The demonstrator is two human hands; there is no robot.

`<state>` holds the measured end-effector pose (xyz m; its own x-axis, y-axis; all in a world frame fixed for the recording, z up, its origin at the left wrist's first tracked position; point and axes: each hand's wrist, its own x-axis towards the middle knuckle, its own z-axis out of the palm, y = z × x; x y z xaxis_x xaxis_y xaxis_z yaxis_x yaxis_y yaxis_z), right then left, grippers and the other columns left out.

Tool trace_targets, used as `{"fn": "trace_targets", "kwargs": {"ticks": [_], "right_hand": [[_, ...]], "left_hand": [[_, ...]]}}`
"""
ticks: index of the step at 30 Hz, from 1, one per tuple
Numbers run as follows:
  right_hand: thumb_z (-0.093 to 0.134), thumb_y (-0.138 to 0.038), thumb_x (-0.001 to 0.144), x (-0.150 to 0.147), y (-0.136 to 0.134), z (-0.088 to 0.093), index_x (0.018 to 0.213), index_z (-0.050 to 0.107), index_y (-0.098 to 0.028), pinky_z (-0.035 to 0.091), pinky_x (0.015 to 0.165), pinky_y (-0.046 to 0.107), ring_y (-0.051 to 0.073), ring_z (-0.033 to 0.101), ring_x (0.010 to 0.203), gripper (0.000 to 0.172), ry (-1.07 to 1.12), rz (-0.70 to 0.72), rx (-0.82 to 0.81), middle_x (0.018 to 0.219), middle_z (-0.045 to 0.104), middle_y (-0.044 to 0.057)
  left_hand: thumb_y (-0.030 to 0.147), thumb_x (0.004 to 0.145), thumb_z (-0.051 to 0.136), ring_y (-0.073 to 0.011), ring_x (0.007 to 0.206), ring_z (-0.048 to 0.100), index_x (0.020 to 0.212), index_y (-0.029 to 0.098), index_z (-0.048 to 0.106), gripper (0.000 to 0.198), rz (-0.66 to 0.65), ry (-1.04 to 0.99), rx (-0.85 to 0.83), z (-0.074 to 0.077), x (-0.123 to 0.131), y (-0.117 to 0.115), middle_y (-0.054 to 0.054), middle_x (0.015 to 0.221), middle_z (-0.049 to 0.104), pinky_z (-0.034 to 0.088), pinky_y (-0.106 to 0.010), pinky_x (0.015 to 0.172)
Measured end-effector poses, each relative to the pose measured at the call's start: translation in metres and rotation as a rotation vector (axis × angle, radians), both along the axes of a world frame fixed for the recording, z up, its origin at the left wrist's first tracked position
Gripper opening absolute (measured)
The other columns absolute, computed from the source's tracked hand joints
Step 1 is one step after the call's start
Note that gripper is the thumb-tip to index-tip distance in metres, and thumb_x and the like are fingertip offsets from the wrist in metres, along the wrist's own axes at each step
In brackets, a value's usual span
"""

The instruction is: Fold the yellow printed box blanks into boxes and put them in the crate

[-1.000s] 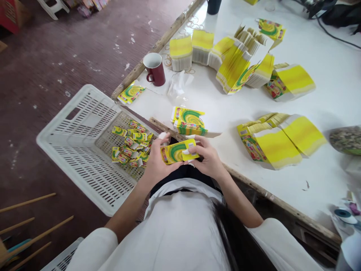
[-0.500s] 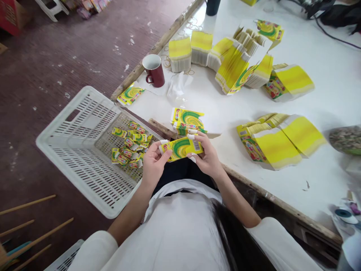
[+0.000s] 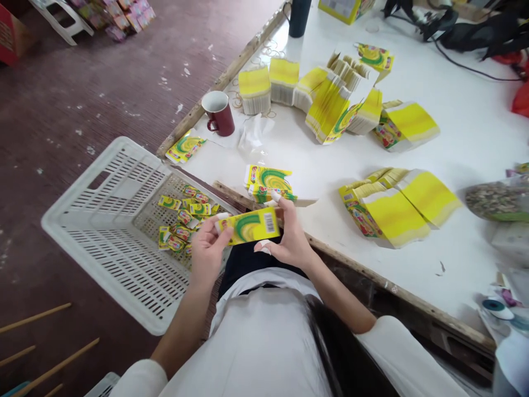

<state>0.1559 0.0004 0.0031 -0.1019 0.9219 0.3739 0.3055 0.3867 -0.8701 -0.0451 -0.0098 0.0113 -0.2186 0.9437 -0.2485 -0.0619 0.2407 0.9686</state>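
A small yellow-and-green carton point(image 3: 250, 226), with a barcode at its right end, is held over my lap. My left hand point(image 3: 210, 242) pinches its left end between thumb and fingers. Around the right end, my right hand point(image 3: 289, 234) has thumb and fingers spread apart, the thumb below and the fingers above; white wraps cover some fingertips. Just beyond, on the table edge, lie flat yellow cartons point(image 3: 270, 181). To the left, a white plastic basket point(image 3: 103, 220) holds several small yellow cartons point(image 3: 182, 220) at its bottom.
Stacks of flat yellow cartons point(image 3: 330, 105) stand across the white table point(image 3: 306, 165), with more bundles point(image 3: 405, 209) at the right. A maroon mug point(image 3: 221, 116), crumpled clear plastic point(image 3: 254, 135) and a dark cup point(image 3: 299, 19) are near the left edge. Wooden sticks point(image 3: 53, 369) are at lower left.
The carton has moved left with my left hand, toward the basket. My right hand has loosened from the carton's right end, its fingers opening apart.
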Motion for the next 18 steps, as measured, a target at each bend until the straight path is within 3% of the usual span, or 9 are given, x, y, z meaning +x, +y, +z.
{"fn": "trace_targets", "kwargs": {"ticks": [2,4,6,8,10,11,14,16,18], "right_hand": [[0.074,-0.047,0.083,0.012,0.012,0.004,0.145,0.036,-0.021,0.054,0.093,0.045,0.027,0.061,0.101,0.077,-0.044,-0.043,-0.040,0.123,0.058,0.014],[0.067,-0.040,0.090,0.027,0.027,0.005,0.135,0.049,-0.020,0.052,0.093,0.045,0.028,0.062,0.100,0.053,-0.148,-0.175,-0.087,0.114,0.062,0.012],[0.065,-0.031,0.090,0.039,0.041,0.002,0.122,0.059,-0.018,0.050,0.092,0.047,0.031,0.060,0.101,0.035,-0.328,-0.288,-0.136,0.109,0.063,0.014],[0.068,-0.027,0.087,0.045,0.052,-0.003,0.111,0.064,-0.017,0.048,0.091,0.049,0.034,0.058,0.101,0.026,-0.520,-0.331,-0.189,0.107,0.062,0.016],[0.069,-0.025,0.085,0.047,0.059,-0.009,0.105,0.065,-0.017,0.047,0.092,0.050,0.035,0.056,0.100,0.022,-0.643,-0.330,-0.226,0.105,0.061,0.016],[0.069,-0.025,0.085,0.047,0.061,-0.012,0.103,0.064,-0.017,0.046,0.092,0.050,0.035,0.055,0.100,0.021,-0.672,-0.325,-0.231,0.104,0.061,0.016],[0.069,-0.027,0.084,0.048,0.065,-0.017,0.100,0.060,-0.018,0.046,0.092,0.051,0.035,0.055,0.099,0.020,-0.684,-0.306,-0.212,0.102,0.061,0.016],[0.069,-0.031,0.083,0.049,0.066,-0.019,0.097,0.058,-0.020,0.047,0.090,0.050,0.034,0.056,0.097,0.021,-0.665,-0.289,-0.191,0.099,0.061,0.014],[0.068,-0.035,0.082,0.051,0.067,-0.019,0.097,0.055,-0.021,0.048,0.088,0.048,0.033,0.057,0.094,0.023,-0.634,-0.279,-0.190,0.097,0.062,0.012]], "left_hand": [[0.043,0.075,0.082,-0.0112,0.069,0.064,0.105,0.019,0.072,0.040,0.151,0.199,0.089,0.001,-0.032,0.001,0.001,0.083,0.071,0.054,-0.022,0.066],[0.042,0.079,0.079,-0.0131,0.073,0.061,0.100,0.019,0.071,0.033,0.335,0.465,0.198,0.000,-0.071,0.004,0.000,0.086,0.069,0.052,-0.025,0.069],[0.039,0.082,0.076,-0.0170,0.080,0.059,0.095,0.019,0.070,0.025,0.419,0.745,0.204,-0.004,-0.106,0.006,-0.001,0.087,0.064,0.052,-0.033,0.080],[0.033,0.074,0.082,-0.0215,0.087,0.058,0.095,0.017,0.068,0.030,0.469,0.976,0.190,-0.008,-0.124,0.005,-0.003,0.096,0.061,0.051,-0.040,0.087],[0.028,0.068,0.084,-0.0224,0.088,0.058,0.100,0.015,0.066,0.038,0.470,1.016,0.202,-0.006,-0.116,0.002,-0.005,0.100,0.061,0.051,-0.042,0.088],[0.027,0.070,0.083,-0.0209,0.085,0.059,0.101,0.015,0.066,0.038,0.435,0.946,0.226,-0.002,-0.104,0.000,-0.004,0.096,0.062,0.052,-0.040,0.085],[0.033,0.084,0.074,-0.0159,0.074,0.064,0.100,0.020,0.068,0.021,0.046,0.433,0.293,0.024,-0.045,-0.005,-0.002,0.085,0.068,0.054,-0.032,0.074],[0.036,0.087,0.072,-0.0152,0.068,0.065,0.089,0.022,0.070,0.014,-0.258,0.156,0.484,0.052,-0.008,-0.007,-0.002,0.075,0.069,0.054,-0.029,0.065],[0.046,0.089,0.070,-0.0139,0.060,0.065,0.079,0.023,0.069,0.024,-0.450,-0.073,0.671,0.084,0.015,-0.010,-0.002,0.070,0.068,0.052,-0.027,0.058]]}}
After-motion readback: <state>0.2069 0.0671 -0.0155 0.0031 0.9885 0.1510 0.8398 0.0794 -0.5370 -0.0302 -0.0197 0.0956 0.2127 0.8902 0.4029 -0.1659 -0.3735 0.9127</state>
